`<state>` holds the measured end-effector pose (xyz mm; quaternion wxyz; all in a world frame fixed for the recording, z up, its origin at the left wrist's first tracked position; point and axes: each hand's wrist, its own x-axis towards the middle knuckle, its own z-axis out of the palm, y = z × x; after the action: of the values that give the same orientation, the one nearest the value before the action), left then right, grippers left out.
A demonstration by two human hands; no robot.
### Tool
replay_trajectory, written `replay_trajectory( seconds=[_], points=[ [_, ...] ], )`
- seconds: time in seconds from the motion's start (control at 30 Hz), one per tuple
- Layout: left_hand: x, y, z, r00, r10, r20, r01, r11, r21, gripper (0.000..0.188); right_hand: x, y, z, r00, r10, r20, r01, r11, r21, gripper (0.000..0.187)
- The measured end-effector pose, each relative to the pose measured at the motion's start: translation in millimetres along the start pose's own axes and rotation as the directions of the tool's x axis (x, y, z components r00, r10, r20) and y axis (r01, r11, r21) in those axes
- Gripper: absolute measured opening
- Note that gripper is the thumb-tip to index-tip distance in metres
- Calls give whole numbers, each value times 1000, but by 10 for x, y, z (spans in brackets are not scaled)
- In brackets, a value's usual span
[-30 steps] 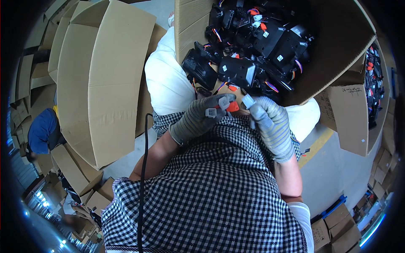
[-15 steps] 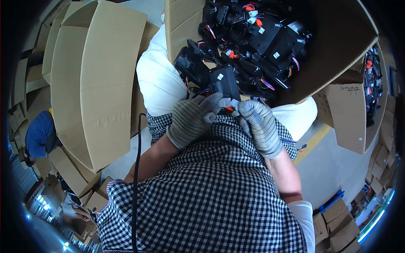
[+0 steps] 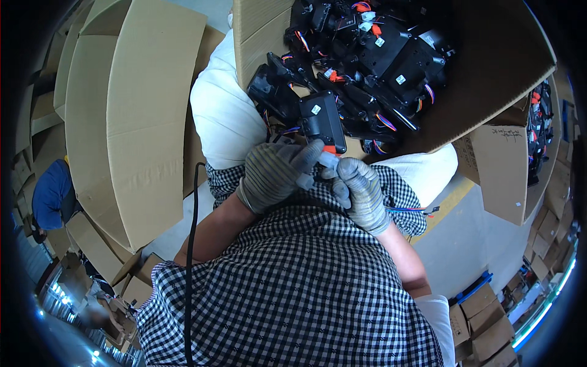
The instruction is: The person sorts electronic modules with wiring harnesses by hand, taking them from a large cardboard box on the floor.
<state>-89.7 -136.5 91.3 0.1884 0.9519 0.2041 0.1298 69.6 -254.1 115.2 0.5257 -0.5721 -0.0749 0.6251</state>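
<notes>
My left hand (image 3: 274,174), in a grey striped glove, is closed with a white plastic connector (image 3: 328,159) at its fingertips. Another whitish connector (image 3: 305,181) shows just below those fingers. My right hand (image 3: 362,191), gloved alike, has its thumb and fingers pinched together beside the first connector; what is inside the pinch is hidden. Thin coloured wires (image 3: 405,209) stick out past the right side of that hand. Just beyond both hands lies a black plastic housing (image 3: 323,122) with a small white label, and something orange-red (image 3: 331,148) at its near end.
An open cardboard box (image 3: 263,43) before me holds several black housings (image 3: 391,58) with coloured wires and red and white plugs. A large carton (image 3: 147,122) stands at left, another box (image 3: 498,165) at right. A black cable (image 3: 193,244) hangs along my left side. A person in blue (image 3: 52,196) is at far left.
My right hand has come down and left, nearer to my left hand. The wires behind it now stretch out sideways. The view has shifted slightly.
</notes>
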Motion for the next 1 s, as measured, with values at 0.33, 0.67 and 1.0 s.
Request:
replay_trajectory(
  seconds=[0.33,0.67,1.0],
  points=[
    [-139,-20,9,903,-232,361,400,760,-512,41,734,143,-322,995,77,61,-38,875,-483,37],
    [-232,81,-129,921,-186,343,352,775,-524,48,1509,457,280,972,-180,152,91,-307,-947,36],
    [-297,145,-224,986,40,162,41,883,-468,46,1023,314,-368,936,-323,138,259,900,350,46]
  ],
)
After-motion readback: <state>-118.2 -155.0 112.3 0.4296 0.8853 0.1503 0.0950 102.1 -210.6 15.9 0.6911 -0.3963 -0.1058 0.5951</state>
